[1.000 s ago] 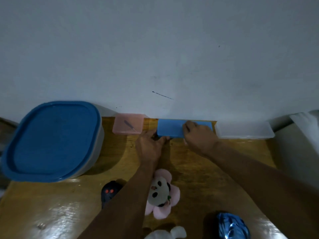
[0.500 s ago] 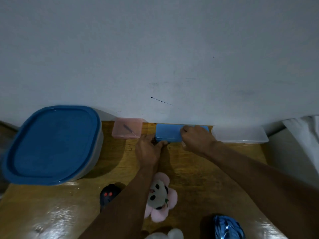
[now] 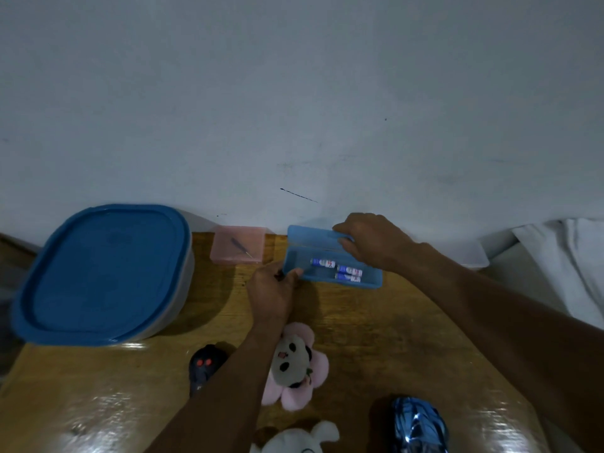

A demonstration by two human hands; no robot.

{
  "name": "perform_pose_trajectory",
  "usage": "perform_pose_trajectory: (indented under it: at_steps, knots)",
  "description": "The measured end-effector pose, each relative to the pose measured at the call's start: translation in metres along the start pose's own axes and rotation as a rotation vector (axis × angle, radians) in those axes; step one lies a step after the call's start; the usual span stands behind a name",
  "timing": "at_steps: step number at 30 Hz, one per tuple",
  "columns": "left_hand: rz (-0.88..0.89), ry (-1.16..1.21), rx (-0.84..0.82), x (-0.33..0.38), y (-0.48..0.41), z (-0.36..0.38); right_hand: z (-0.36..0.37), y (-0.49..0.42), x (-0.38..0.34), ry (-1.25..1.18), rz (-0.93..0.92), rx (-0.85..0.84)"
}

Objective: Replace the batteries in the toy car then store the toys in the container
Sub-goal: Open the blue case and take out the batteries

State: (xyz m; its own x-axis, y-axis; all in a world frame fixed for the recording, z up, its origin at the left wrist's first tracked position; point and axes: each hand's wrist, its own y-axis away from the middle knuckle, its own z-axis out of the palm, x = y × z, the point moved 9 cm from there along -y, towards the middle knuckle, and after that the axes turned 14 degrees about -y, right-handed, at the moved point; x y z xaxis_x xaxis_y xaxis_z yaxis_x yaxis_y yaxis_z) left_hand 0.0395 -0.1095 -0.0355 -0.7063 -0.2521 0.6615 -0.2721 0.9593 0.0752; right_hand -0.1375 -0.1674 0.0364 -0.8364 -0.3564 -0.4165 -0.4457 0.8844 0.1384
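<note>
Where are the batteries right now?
In the head view, the batteries lie inside the open blue box at the table's far edge by the wall, between the left hand and right hand.

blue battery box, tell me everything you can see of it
The blue battery box is a small rectangular case of translucent-looking blue plastic, standing open on the wooden table against the wall. Its lid is tilted up at the back, gripped by the right hand. The left hand pinches its front left corner. Three batteries lie inside.
</note>
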Motion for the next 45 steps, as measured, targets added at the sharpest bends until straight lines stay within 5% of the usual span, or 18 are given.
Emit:
perform_pose_trajectory:
  at_steps: [5, 20, 28, 45]
  knots:
    - [-0.025, 0.012, 0.0, -0.001, 0.003, 0.0, -0.003, 0.003, 0.006, 0.125, 0.06, 0.228]
    - [-0.066, 0.092, 0.001, -0.005, 0.01, -0.001, 0.016, 0.019, 0.008, -0.023, 0.017, 0.262]
    - [-0.095, 0.117, 0.006, -0.01, 0.007, -0.001, 0.08, 0.024, -0.002, -0.008, 0.174, 0.041]
    - [-0.065, 0.147, 0.027, -0.008, 0.008, -0.003, 0.085, 0.018, 0.009, -0.103, 0.159, 0.217]
